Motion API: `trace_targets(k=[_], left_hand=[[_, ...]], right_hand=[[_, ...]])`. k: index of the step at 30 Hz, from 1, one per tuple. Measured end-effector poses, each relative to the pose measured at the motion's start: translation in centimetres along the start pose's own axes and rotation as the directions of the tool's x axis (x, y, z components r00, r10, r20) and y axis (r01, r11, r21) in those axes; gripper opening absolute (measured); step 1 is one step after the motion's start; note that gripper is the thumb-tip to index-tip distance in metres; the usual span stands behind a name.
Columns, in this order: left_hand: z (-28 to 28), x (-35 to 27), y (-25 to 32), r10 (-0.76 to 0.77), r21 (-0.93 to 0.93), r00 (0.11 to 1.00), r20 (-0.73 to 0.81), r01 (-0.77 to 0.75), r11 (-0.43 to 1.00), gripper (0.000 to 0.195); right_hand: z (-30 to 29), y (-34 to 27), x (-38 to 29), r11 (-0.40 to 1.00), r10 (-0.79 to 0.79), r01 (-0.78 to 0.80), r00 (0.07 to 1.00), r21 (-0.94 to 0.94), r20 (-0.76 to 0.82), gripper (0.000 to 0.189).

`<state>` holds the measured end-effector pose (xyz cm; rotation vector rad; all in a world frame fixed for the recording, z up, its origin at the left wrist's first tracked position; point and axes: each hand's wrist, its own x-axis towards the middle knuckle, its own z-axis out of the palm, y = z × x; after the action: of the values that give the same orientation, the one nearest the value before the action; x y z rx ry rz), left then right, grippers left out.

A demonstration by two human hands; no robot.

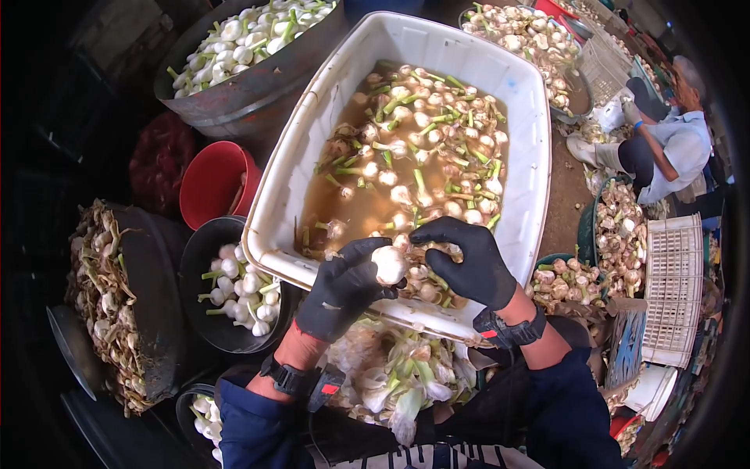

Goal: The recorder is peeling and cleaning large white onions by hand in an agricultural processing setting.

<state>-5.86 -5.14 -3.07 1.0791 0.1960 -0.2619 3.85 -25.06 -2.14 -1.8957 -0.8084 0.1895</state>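
Note:
My left hand (344,287), in a black glove, holds a white garlic bulb (389,265) over the near end of a white plastic tub (287,170). Close by on the right, my right hand (471,261), gloved alike, has its thumb and fingers curled and apart; nothing shows between them. Brownish water fills the tub's bottom, with many garlic bulbs (400,194) on cut green stems floating in it. Loose garlic skins and leaves (404,369) are heaped below the tub's near rim, in front of my body.
A black bucket (193,293) of peeled garlic and a red bucket (193,184) stand left. Behind them is a large metal vat (234,105) of white garlic. At right sit a white plastic crate (671,293) and tubs of unpeeled garlic (624,234). Another person (674,146) sits beyond.

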Motion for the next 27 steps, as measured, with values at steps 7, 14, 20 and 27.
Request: trace_targets(k=[7,14,20,27], left_hand=[[1.7,0.1,-1.2,-0.016,-0.089,1.000,-0.009,0.015,0.996,0.051],[0.8,0.2,-0.6,-0.171,0.377,0.985,-0.012,0.163,0.912,0.048],[0.3,-0.1,-2.1,0.173,0.623,0.981,0.093,-0.193,0.758,0.050],[0.7,-0.2,-1.6,0.041,0.645,0.999,0.001,-0.032,0.764,0.057]], right_hand=[[1.9,0.1,-1.7,0.997,-0.033,0.027,0.995,-0.067,-0.094,0.019],[2.7,0.1,-2.3,0.992,-0.055,0.037,0.988,-0.123,-0.146,0.010],[3.4,0.2,-2.7,0.992,0.015,-0.032,0.991,-0.124,-0.135,0.006],[3.0,0.0,-2.2,0.959,0.257,-0.252,0.966,0.128,-0.028,0.008]])
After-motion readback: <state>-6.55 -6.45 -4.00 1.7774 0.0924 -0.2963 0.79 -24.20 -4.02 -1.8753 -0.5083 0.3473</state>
